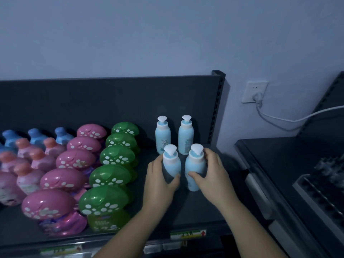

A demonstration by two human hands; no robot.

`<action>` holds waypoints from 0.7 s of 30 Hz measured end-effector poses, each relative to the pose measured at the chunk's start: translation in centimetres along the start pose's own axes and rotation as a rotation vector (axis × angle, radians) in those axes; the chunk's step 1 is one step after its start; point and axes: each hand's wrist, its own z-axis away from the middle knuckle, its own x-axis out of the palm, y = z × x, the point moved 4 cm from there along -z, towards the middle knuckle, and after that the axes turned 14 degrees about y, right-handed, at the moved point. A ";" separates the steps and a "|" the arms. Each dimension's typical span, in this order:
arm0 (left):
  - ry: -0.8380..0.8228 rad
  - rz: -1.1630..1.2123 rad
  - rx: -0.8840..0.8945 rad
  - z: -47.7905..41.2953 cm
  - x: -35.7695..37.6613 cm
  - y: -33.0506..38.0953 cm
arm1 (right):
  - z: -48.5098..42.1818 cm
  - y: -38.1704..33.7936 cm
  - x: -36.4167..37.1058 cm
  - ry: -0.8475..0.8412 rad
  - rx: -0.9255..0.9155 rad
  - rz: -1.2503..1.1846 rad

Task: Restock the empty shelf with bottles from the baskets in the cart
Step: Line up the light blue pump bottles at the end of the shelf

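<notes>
While both hands worked at the right end of the dark shelf [186, 207], each had its fingers curled round a pale blue pump bottle standing upright on the board. The left hand [160, 180] gripped the left front bottle [172, 162], thumb across its near face. The right hand [213, 174] gripped the right front bottle [195, 165] the same way. These two bottles stood just beside each other with a narrow gap between them.

At twelve o'clock from the pair, close to the back panel [111, 101], the left rear bottle [163, 135] and the right rear bottle [186, 135] stood upright, free of any hand. At nine o'clock ran a front-to-back row of green-capped bottles [113, 175], and beyond it a row of pink domed bottles [74, 161]. Smaller orange-capped bottles [37, 161] stood further on, with blue bottles [35, 135] behind them at ten o'clock.

At six o'clock a price label [188, 234] sat on the shelf's front edge. At two o'clock a white wall socket [255, 92] held a plug, its cable [290, 121] trailing toward three o'clock, above a neighbouring shelf [279, 155] whose contents were too blurred to tell.
</notes>
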 end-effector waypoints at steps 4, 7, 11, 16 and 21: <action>0.054 -0.013 -0.037 -1.8 0.9 -0.2 | -2.2 0.4 1.9 0.032 0.030 0.055; 0.085 -0.026 -0.040 -2.8 1.4 -0.3 | -3.6 0.5 3.1 0.030 0.035 0.075; 0.101 -0.053 -0.065 -4.2 1.8 -0.4 | -5.0 0.5 4.1 0.028 0.039 0.109; 0.128 -0.071 -0.084 -5.2 2.3 -0.7 | -6.0 0.6 4.7 0.010 0.046 0.110; 0.118 -0.077 -0.089 -5.8 2.5 -1.2 | -6.5 0.9 4.9 -0.012 0.041 0.102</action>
